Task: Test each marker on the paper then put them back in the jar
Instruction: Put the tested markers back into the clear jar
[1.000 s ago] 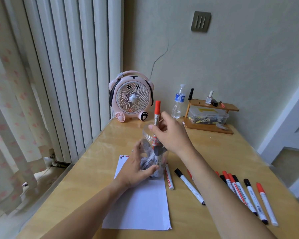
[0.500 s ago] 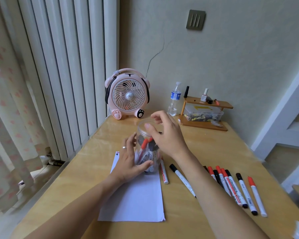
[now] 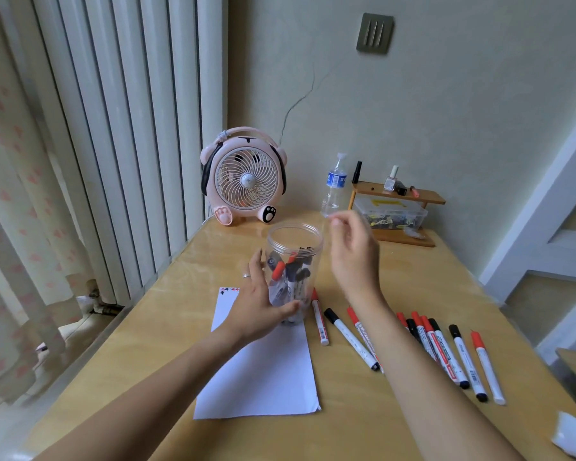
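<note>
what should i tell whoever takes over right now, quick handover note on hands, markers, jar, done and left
Left hand: curled round the clear jar, steadying it on the top end of the paper.
Right hand: empty, fingers loose, raised beside the jar's open mouth.
Done: several red- and black-capped markers stand inside the jar.
Left: roughly ten capped markers lie on the table right of the paper, three near the jar and a cluster further right. Each needs testing if untested, then jarring. No marks are discernible on the paper from here.
</note>
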Available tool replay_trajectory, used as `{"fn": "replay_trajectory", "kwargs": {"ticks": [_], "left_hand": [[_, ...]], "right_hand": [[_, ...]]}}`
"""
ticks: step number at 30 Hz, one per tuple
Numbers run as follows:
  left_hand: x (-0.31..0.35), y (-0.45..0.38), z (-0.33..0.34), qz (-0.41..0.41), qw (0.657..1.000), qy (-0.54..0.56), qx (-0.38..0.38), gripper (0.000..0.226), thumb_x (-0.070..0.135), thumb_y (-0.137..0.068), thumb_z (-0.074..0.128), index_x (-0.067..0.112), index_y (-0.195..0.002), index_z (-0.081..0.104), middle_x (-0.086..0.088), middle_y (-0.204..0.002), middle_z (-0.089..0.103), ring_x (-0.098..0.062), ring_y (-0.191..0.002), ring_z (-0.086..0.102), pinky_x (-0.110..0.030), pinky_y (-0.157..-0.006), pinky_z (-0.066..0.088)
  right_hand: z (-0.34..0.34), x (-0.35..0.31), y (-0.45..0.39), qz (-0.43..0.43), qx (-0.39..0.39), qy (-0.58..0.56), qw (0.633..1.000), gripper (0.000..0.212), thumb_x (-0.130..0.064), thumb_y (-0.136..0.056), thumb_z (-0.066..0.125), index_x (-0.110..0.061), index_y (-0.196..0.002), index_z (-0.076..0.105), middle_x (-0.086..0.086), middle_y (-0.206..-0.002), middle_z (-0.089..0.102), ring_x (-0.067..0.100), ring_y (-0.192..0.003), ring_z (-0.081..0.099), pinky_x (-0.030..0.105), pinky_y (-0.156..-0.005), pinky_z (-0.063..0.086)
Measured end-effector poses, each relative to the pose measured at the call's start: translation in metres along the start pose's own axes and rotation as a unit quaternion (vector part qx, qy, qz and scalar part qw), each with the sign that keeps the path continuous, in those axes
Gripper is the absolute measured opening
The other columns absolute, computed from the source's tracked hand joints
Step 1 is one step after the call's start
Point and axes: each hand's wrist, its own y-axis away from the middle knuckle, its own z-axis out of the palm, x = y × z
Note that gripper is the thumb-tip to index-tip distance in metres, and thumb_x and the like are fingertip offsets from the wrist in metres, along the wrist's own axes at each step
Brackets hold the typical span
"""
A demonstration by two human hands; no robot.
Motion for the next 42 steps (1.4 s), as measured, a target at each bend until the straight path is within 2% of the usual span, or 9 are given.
{"fn": "replay_trajectory", "kwargs": {"ticks": [3,6,9,22,26,31,34,38,42], "left_hand": [[0.0,0.003,0.012,-0.014,0.998,0.052,0.026,0.118,0.055,-0.072,0.087,0.029,-0.157,0.01,0.013,-0.156,0.037,-0.014,-0.146,0.034,-0.035,-0.115,0.036],[0.006,0.004,0.019,-0.015,0.995,0.075,0.057,0.101,0.053,-0.072,0.085,0.029,-0.149,0.023,0.01,-0.145,0.049,-0.013,-0.136,0.045,-0.036,-0.108,0.043],[0.01,0.004,0.025,-0.006,0.994,0.085,0.065,0.093,0.043,-0.077,0.087,0.028,-0.147,0.028,0.012,-0.139,0.052,-0.009,-0.131,0.049,-0.031,-0.105,0.044],[0.009,0.013,0.029,0.04,0.991,0.1,0.082,0.094,0.053,-0.078,0.078,0.024,-0.152,0.03,0.038,-0.139,0.043,0.003,-0.134,0.045,-0.013,-0.102,0.039],[0.008,0.013,0.028,0.041,0.991,0.107,0.074,0.096,0.054,-0.077,0.081,0.023,-0.153,0.029,0.02,-0.145,0.049,-0.004,-0.136,0.047,-0.025,-0.106,0.043],[0.008,0.013,0.027,0.033,0.991,0.111,0.072,0.096,0.049,-0.078,0.084,0.023,-0.153,0.029,0.012,-0.146,0.05,-0.003,-0.138,0.046,-0.03,-0.11,0.044],[0.006,0.012,0.028,0.031,0.99,0.115,0.073,0.095,0.047,-0.079,0.084,0.026,-0.153,0.029,0.013,-0.147,0.051,-0.007,-0.139,0.047,-0.038,-0.112,0.044],[0.002,0.011,0.029,0.03,0.99,0.109,0.078,0.096,0.054,-0.078,0.083,0.03,-0.153,0.028,0.014,-0.147,0.049,-0.012,-0.139,0.046,-0.045,-0.111,0.045],[-0.004,0.008,0.031,0.025,0.991,0.105,0.074,0.099,0.061,-0.077,0.081,0.033,-0.154,0.025,0.011,-0.149,0.047,-0.018,-0.14,0.046,-0.049,-0.11,0.044]], "right_hand": [[-0.009,0.031,0.011,0.192,-0.089,0.166,0.963,0.022,-0.029,-0.103,0.053,-0.012,-0.113,0.062,0.009,-0.121,0.061,0.027,-0.112,0.057,0.032,-0.083,0.047],[-0.006,0.053,0.041,0.315,-0.289,0.313,0.848,0.086,-0.073,-0.089,0.055,-0.009,-0.145,0.044,0.017,-0.148,0.041,0.036,-0.14,0.036,0.048,-0.106,0.042],[-0.001,0.065,0.068,0.324,-0.325,0.383,0.802,0.122,-0.098,-0.071,0.043,-0.006,-0.15,0.034,0.015,-0.15,0.033,0.034,-0.143,0.025,0.05,-0.109,0.032],[0.01,0.061,0.062,0.325,-0.326,0.362,0.811,0.064,-0.036,-0.099,0.061,-0.003,-0.146,0.033,0.018,-0.15,0.041,0.035,-0.139,0.042,0.04,-0.107,0.042],[0.023,0.059,0.062,0.314,-0.325,0.408,0.794,0.057,-0.022,-0.103,0.059,-0.006,-0.149,0.03,0.018,-0.152,0.042,0.033,-0.139,0.045,0.038,-0.107,0.044],[0.009,0.058,0.045,0.347,-0.309,0.288,0.837,0.028,-0.022,-0.092,0.058,-0.009,-0.117,0.055,0.01,-0.108,0.067,0.028,-0.082,0.072,0.026,-0.056,0.048],[-0.007,0.043,0.022,0.356,-0.211,0.143,0.899,0.008,-0.02,-0.091,0.055,-0.013,-0.094,0.054,0.007,-0.088,0.062,0.023,-0.064,0.062,0.018,-0.041,0.041],[-0.019,0.001,-0.014,0.259,-0.039,-0.022,0.965,0.011,-0.023,-0.097,0.052,-0.015,-0.103,0.057,0.009,-0.086,0.069,0.025,-0.073,0.068,0.027,-0.058,0.049],[-0.028,-0.046,-0.045,0.105,0.095,-0.173,0.975,0.014,-0.023,-0.099,0.057,-0.015,-0.103,0.045,0.012,-0.071,0.064,0.023,-0.05,0.064,0.03,-0.05,0.05]]}}
